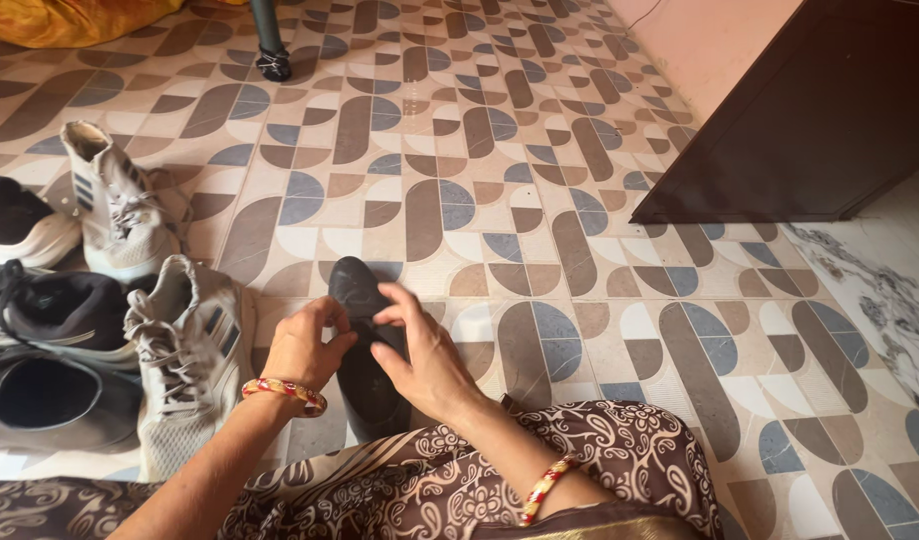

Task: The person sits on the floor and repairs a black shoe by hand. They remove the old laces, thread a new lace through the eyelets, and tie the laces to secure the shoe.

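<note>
Seated person's hands cover much of a dark shoe; several things run off the frame.

The left hand and right hand hide the middle of the dark shoe, and its heel end disappears behind the patterned lap. Black shoes are cut by the left edge, an orange cloth by the top, and a dark cabinet by the right edge.

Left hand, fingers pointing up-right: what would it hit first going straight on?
The left hand already touches the dark grey flat shoe insole. Beyond it lies the right hand, then likely only patterned tiled floor; depth is unclear.
</note>
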